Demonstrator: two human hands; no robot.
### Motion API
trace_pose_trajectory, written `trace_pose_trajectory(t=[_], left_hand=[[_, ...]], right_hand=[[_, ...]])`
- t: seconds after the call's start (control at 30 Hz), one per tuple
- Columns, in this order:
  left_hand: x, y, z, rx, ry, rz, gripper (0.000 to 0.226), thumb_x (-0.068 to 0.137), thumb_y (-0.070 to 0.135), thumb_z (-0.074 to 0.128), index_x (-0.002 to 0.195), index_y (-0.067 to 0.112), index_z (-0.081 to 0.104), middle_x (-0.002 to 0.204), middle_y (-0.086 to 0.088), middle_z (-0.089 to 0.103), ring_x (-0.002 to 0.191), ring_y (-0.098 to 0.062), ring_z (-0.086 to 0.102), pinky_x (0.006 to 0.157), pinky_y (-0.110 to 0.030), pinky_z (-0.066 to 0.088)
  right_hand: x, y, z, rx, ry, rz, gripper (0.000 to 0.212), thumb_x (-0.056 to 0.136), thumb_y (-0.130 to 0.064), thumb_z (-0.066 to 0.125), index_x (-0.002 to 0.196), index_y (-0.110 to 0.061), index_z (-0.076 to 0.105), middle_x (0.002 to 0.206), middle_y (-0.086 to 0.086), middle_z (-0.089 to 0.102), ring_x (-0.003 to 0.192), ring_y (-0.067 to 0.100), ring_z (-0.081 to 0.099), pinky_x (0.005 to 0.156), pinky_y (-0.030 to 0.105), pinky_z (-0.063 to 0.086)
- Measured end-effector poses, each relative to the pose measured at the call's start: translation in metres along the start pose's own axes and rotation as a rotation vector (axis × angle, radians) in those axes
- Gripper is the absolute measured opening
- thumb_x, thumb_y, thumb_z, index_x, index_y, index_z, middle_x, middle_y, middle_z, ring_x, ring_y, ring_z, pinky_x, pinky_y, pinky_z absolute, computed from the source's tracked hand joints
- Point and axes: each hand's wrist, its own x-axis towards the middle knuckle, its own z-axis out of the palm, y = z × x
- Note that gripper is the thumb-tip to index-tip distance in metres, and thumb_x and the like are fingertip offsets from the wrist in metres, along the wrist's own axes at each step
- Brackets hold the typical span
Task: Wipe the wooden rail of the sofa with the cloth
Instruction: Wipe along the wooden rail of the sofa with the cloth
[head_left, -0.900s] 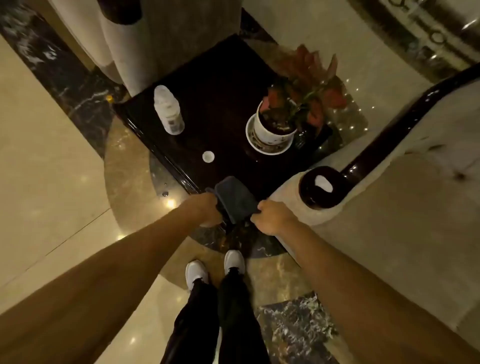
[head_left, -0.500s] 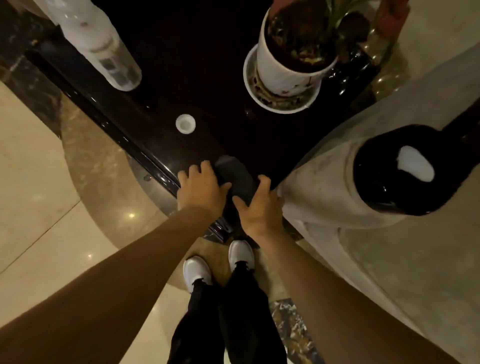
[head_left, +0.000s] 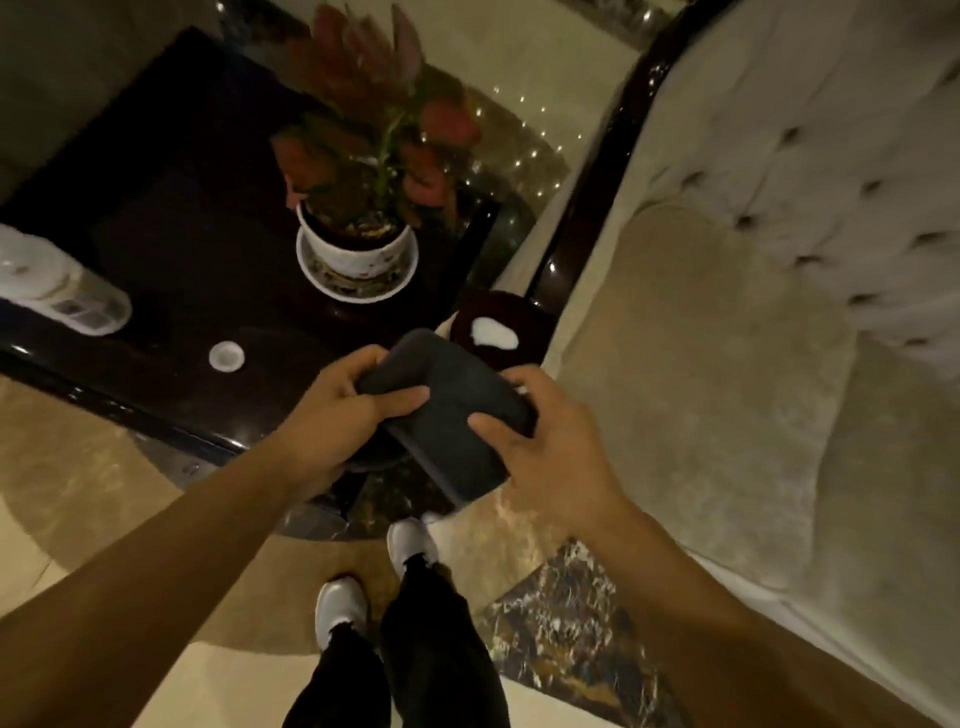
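Observation:
A dark grey folded cloth (head_left: 451, 415) is held in front of me by both hands. My left hand (head_left: 340, 415) grips its left side with the thumb on top. My right hand (head_left: 540, 441) holds its right edge. Just beyond the cloth is the round dark end (head_left: 496, 317) of the sofa's wooden rail, with a white blob of cleaner (head_left: 492, 333) on it. The glossy dark rail (head_left: 587, 197) runs up and away along the edge of the beige tufted sofa (head_left: 753, 322).
A dark glossy side table (head_left: 171, 244) stands to the left of the sofa. On it are a potted plant (head_left: 363, 208) in a white saucer, a white bottle (head_left: 57, 291) and a small white cap (head_left: 226, 356). My feet (head_left: 374, 571) stand on polished marble floor.
Both hands have lifted the cloth off the table edge and hold it up in front of the rail end. The view has shifted right, toward the sofa.

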Motion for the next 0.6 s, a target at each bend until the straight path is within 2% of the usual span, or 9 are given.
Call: trace_pose_trajectory(t=[0.07, 0.1, 0.2, 0.3, 0.37, 0.43, 0.5, 0.53, 0.6], left_hand=[[0.002, 0.032, 0.025, -0.026, 0.021, 0.105, 0.023, 0.071, 0.019, 0.081, 0.087, 0.016, 0.065, 0.090, -0.012, 0.072, 0.089, -0.028, 0.070, 0.075, -0.041, 0.059], [0.007, 0.044, 0.035, -0.001, 0.076, 0.149, 0.023, 0.071, 0.019, 0.082, 0.085, 0.016, 0.065, 0.090, -0.013, 0.072, 0.088, -0.027, 0.071, 0.075, -0.040, 0.059], [0.026, 0.062, 0.056, 0.230, 0.289, 0.257, 0.021, 0.076, 0.024, 0.079, 0.078, 0.019, 0.059, 0.080, -0.005, 0.068, 0.076, -0.018, 0.067, 0.069, -0.034, 0.055], [0.037, 0.053, 0.053, 0.445, 0.368, 0.312, 0.011, 0.090, 0.030, 0.063, 0.081, 0.024, 0.060, 0.075, 0.009, 0.062, 0.072, -0.005, 0.059, 0.064, -0.027, 0.046], [0.043, 0.036, 0.040, 0.454, 0.385, 0.319, 0.020, 0.096, 0.030, 0.050, 0.092, 0.022, 0.067, 0.083, 0.006, 0.067, 0.080, -0.008, 0.063, 0.070, -0.031, 0.049], [0.051, 0.018, 0.028, 0.305, 0.404, 0.274, 0.029, 0.096, 0.022, 0.044, 0.112, 0.020, 0.068, 0.103, 0.000, 0.071, 0.097, -0.014, 0.065, 0.087, -0.040, 0.054], [0.056, -0.003, 0.024, 0.213, 0.327, 0.236, 0.042, 0.088, 0.007, 0.046, 0.126, 0.018, 0.063, 0.118, -0.004, 0.069, 0.112, -0.021, 0.063, 0.098, -0.049, 0.051], [0.057, -0.011, 0.026, 0.253, 0.264, 0.246, 0.050, 0.083, 0.002, 0.049, 0.130, 0.017, 0.060, 0.122, -0.005, 0.067, 0.116, -0.022, 0.061, 0.101, -0.050, 0.049], [0.060, -0.028, 0.034, 0.360, 0.166, 0.272, 0.062, 0.077, -0.002, 0.057, 0.135, 0.021, 0.055, 0.126, -0.001, 0.065, 0.120, -0.016, 0.058, 0.105, -0.045, 0.047]], right_hand=[[0.002, -0.013, -0.034, -0.075, 0.169, -0.112, 0.035, 0.090, -0.030, 0.070, 0.122, -0.033, 0.056, 0.099, -0.023, 0.063, 0.087, -0.010, 0.062, 0.070, 0.009, 0.051], [0.010, -0.015, -0.044, -0.109, 0.224, -0.145, 0.040, 0.091, -0.027, 0.069, 0.127, -0.034, 0.055, 0.105, -0.021, 0.064, 0.093, -0.008, 0.062, 0.076, 0.011, 0.052], [0.035, -0.013, -0.056, -0.264, 0.264, -0.140, 0.054, 0.093, -0.027, 0.065, 0.144, -0.033, 0.047, 0.133, 0.003, 0.058, 0.120, 0.018, 0.056, 0.101, 0.038, 0.050], [0.057, -0.006, -0.035, -0.658, 0.311, -0.205, 0.055, 0.095, -0.051, 0.052, 0.147, -0.035, 0.045, 0.152, 0.015, 0.040, 0.140, 0.037, 0.034, 0.113, 0.051, 0.030], [0.075, -0.007, -0.012, -0.770, 0.190, -0.307, 0.058, 0.098, -0.059, 0.037, 0.151, -0.037, 0.038, 0.163, 0.012, 0.026, 0.150, 0.038, 0.015, 0.119, 0.058, 0.014], [0.099, -0.003, 0.006, -0.842, 0.100, -0.374, 0.059, 0.100, -0.059, 0.026, 0.155, -0.037, 0.027, 0.167, 0.007, 0.016, 0.154, 0.032, 0.003, 0.122, 0.059, 0.005], [0.111, 0.006, 0.011, -0.887, 0.175, -0.397, 0.056, 0.102, -0.053, 0.023, 0.155, -0.034, 0.028, 0.167, 0.005, 0.019, 0.154, 0.030, 0.004, 0.123, 0.056, 0.005], [0.110, 0.012, 0.011, -0.869, 0.252, -0.374, 0.054, 0.103, -0.048, 0.022, 0.154, -0.032, 0.031, 0.166, 0.006, 0.021, 0.154, 0.031, 0.006, 0.123, 0.056, 0.006], [0.095, 0.028, 0.015, -0.747, 0.391, -0.263, 0.055, 0.104, -0.042, 0.020, 0.155, -0.026, 0.030, 0.167, 0.008, 0.019, 0.154, 0.034, 0.003, 0.123, 0.057, 0.007]])
